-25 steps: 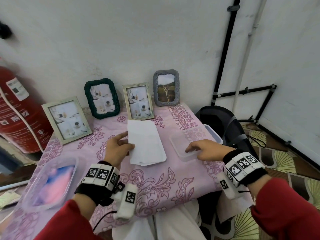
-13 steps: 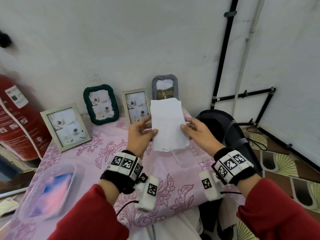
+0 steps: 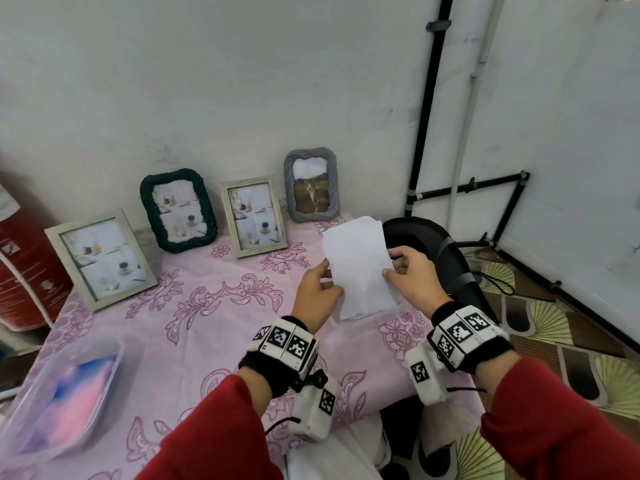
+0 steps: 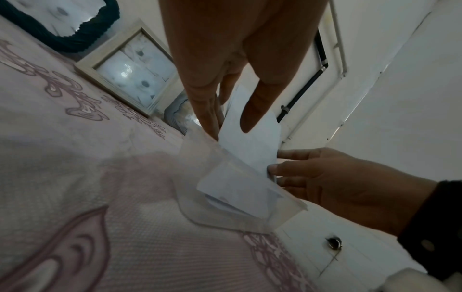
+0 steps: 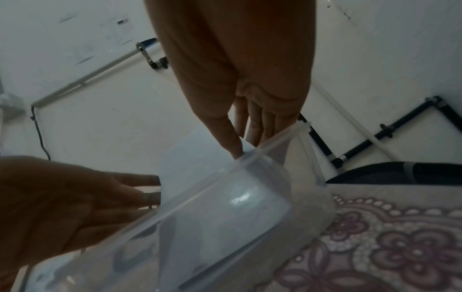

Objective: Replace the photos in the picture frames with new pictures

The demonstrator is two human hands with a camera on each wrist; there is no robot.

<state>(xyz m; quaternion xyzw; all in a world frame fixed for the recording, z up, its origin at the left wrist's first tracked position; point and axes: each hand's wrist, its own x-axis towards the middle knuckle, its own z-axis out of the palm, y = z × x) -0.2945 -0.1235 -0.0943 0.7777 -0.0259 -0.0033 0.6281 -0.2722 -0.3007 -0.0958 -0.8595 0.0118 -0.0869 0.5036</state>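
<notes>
Both hands hold a stack of white photo sheets (image 3: 360,268) upright over the right side of the table, blank backs toward me. My left hand (image 3: 332,284) pinches its left edge and my right hand (image 3: 391,268) pinches its right edge. The stack's lower end dips into a clear plastic container (image 3: 367,322); the left wrist view shows the sheets (image 4: 250,142) entering the container (image 4: 225,209). Along the wall stand a pale wood frame (image 3: 100,258), a dark green braided frame (image 3: 178,211), a second pale frame (image 3: 254,216) and a grey frame (image 3: 311,185) showing a cat.
A second clear container (image 3: 69,403) with a pink and blue picture sits at the table's front left. A red cylinder (image 3: 24,271) stands left of the table. A black bag (image 3: 436,251) lies just beyond the right table edge, with black pipes (image 3: 464,185) on the wall.
The stack lay flat on the table under my left hand while the right hand touched the clear container. Both hands lifted it, then carried it right and lowered its end into the container.
</notes>
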